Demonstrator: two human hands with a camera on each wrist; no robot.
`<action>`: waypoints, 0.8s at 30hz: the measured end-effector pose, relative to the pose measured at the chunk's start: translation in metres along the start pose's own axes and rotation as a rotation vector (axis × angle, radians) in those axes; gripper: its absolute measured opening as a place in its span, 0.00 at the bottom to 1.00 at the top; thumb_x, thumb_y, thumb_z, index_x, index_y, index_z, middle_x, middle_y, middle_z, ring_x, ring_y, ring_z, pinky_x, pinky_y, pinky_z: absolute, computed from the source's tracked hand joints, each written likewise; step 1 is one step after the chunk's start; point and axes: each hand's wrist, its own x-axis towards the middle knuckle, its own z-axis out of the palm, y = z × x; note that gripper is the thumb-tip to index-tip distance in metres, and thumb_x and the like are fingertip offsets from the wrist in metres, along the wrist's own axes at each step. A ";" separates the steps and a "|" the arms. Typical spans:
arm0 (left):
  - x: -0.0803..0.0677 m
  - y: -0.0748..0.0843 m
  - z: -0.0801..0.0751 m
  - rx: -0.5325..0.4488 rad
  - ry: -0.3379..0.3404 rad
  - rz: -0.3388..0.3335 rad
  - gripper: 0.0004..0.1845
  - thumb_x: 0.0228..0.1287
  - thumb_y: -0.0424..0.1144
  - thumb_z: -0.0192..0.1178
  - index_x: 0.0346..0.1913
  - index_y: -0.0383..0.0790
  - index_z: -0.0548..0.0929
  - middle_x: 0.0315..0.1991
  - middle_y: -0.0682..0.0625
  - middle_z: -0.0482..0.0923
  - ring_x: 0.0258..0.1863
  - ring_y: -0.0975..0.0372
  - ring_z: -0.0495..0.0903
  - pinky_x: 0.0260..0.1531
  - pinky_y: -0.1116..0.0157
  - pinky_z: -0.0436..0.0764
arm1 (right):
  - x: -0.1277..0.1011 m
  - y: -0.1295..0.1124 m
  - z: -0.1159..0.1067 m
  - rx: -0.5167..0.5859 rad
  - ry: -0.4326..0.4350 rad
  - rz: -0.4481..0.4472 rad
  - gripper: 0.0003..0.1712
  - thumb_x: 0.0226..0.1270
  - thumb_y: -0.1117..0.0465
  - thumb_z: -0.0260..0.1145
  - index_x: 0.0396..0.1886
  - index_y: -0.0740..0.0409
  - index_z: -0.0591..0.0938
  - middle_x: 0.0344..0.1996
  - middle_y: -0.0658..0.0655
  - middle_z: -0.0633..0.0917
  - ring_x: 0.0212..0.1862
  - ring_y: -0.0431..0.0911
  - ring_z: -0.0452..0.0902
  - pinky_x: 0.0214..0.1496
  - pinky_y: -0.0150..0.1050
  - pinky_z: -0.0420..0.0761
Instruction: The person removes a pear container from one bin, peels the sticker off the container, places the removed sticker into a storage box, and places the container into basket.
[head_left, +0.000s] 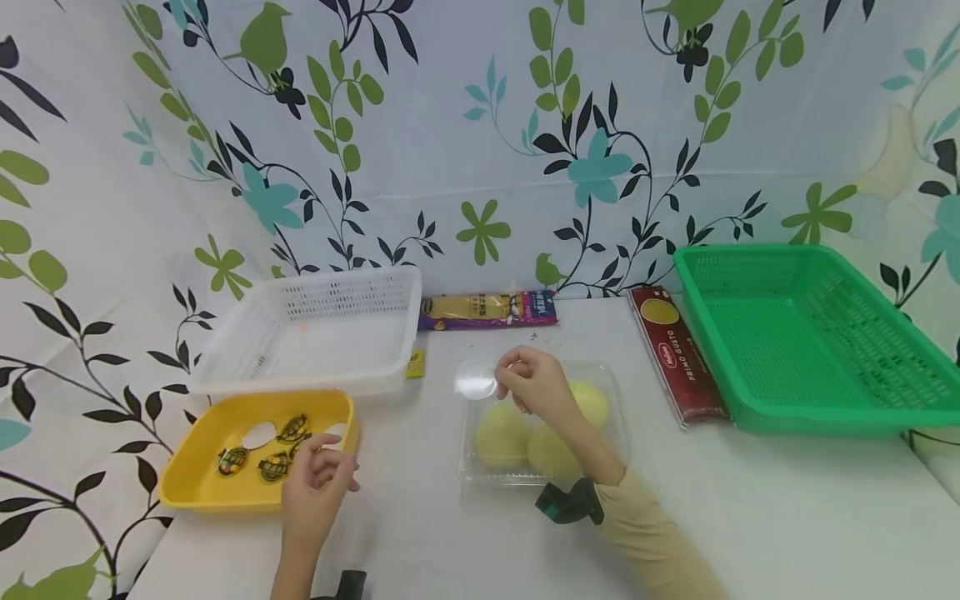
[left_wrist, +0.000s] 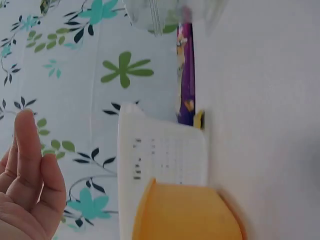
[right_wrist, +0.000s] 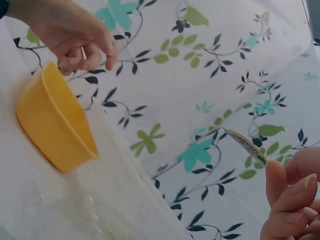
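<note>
Head view first: saw right hand [head_left: 534,387] above clear box [head_left: 487,478] of pale yellow rounds [head_left: 501,435], fingertips drawn together; couldn't make out the pinched piece from there. Found left hand [head_left: 318,479] over right side of yellow tray [head_left: 225,497], fingers loosely bent, nothing visible in grip. Noted dark-and-yellow round packets [head_left: 273,467] lying in tray on bench [head_left: 412,525], white basket [head_left: 300,383] just behind. Left wrist view: saw left hand with one finger straight, tips parted, no piece between. Right wrist view: got the answer, thin disc [right_wrist: 246,145] pinched by one edge in right fingertips, tilted, held in air. Couldn't read its face. Judged step in hand as an in-air transfer of that disc, with left hand idle by tray. Judged next to call for keeping edge pinch light but firm, moving clear of box, lowering before letting go, to avoid a slip or landing on edge.
</note>
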 end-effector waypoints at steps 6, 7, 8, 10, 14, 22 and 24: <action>-0.011 -0.097 -0.059 0.062 0.281 -0.278 0.19 0.57 0.40 0.62 0.48 0.38 0.71 0.24 0.44 0.79 0.16 0.57 0.77 0.17 0.69 0.76 | 0.006 -0.008 0.043 0.044 -0.187 0.011 0.04 0.61 0.66 0.58 0.32 0.64 0.75 0.17 0.55 0.80 0.11 0.40 0.61 0.14 0.30 0.61; -0.012 -0.111 -0.068 0.084 0.345 -0.345 0.19 0.56 0.44 0.62 0.48 0.41 0.71 0.24 0.45 0.79 0.16 0.57 0.77 0.17 0.69 0.75 | 0.008 -0.010 0.049 0.044 -0.221 0.018 0.05 0.61 0.65 0.59 0.33 0.64 0.75 0.17 0.55 0.80 0.11 0.40 0.61 0.14 0.30 0.62; -0.013 -0.120 -0.074 0.123 0.404 -0.411 0.20 0.55 0.47 0.62 0.48 0.43 0.71 0.24 0.46 0.79 0.16 0.57 0.77 0.16 0.70 0.75 | 0.010 -0.012 0.055 0.052 -0.253 0.024 0.05 0.61 0.65 0.59 0.33 0.65 0.76 0.17 0.55 0.80 0.12 0.40 0.62 0.14 0.30 0.62; -0.014 -0.129 -0.083 0.207 0.495 -0.526 0.21 0.52 0.53 0.62 0.46 0.49 0.72 0.22 0.48 0.79 0.15 0.59 0.76 0.14 0.71 0.72 | 0.014 -0.017 0.066 0.072 -0.301 0.035 0.06 0.61 0.65 0.59 0.33 0.65 0.76 0.18 0.56 0.81 0.12 0.41 0.62 0.14 0.29 0.62; -0.017 -0.130 -0.090 0.203 0.586 -0.575 0.20 0.51 0.53 0.63 0.45 0.50 0.72 0.18 0.50 0.77 0.12 0.63 0.73 0.11 0.72 0.65 | 0.024 -0.021 0.088 0.147 -0.356 0.056 0.06 0.61 0.65 0.60 0.33 0.66 0.76 0.20 0.57 0.82 0.13 0.41 0.63 0.14 0.28 0.63; -0.018 -0.124 -0.087 0.200 0.585 -0.519 0.25 0.52 0.50 0.62 0.54 0.48 0.74 0.20 0.52 0.78 0.15 0.67 0.76 0.17 0.77 0.71 | 0.029 -0.013 0.143 0.204 -0.350 0.146 0.04 0.58 0.68 0.62 0.31 0.66 0.77 0.19 0.57 0.82 0.11 0.39 0.62 0.13 0.26 0.63; -0.019 -0.119 -0.085 0.215 0.567 -0.536 0.27 0.51 0.51 0.63 0.55 0.48 0.73 0.20 0.54 0.78 0.16 0.68 0.76 0.16 0.78 0.70 | 0.028 -0.008 0.157 0.196 -0.331 0.184 0.03 0.57 0.67 0.63 0.29 0.65 0.78 0.18 0.56 0.82 0.11 0.39 0.62 0.13 0.26 0.64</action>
